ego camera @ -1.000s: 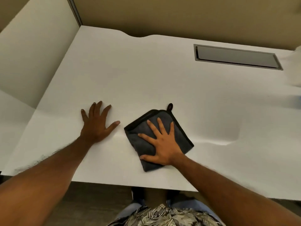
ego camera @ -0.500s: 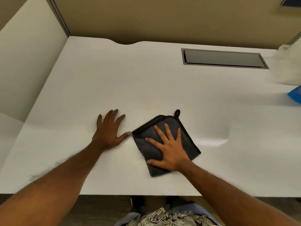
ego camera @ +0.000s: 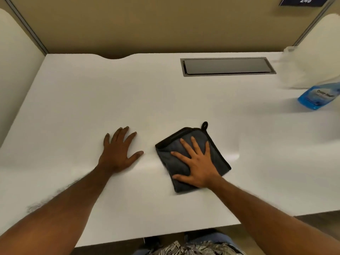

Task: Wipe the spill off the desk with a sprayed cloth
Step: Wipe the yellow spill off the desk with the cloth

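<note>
White desk (ego camera: pixel 77 100), beige cubicle walls. Your right hand (ego camera: pixel 198 167) presses flat, fingers spread, on the folded grey cloth (ego camera: pixel 214 144) at front centre, likely for wiping pressure; left hand (ego camera: pixel 117 153) splayed empty just beside, bracing. Blue spray bottle (ego camera: pixel 317 97) parked far right.
</note>
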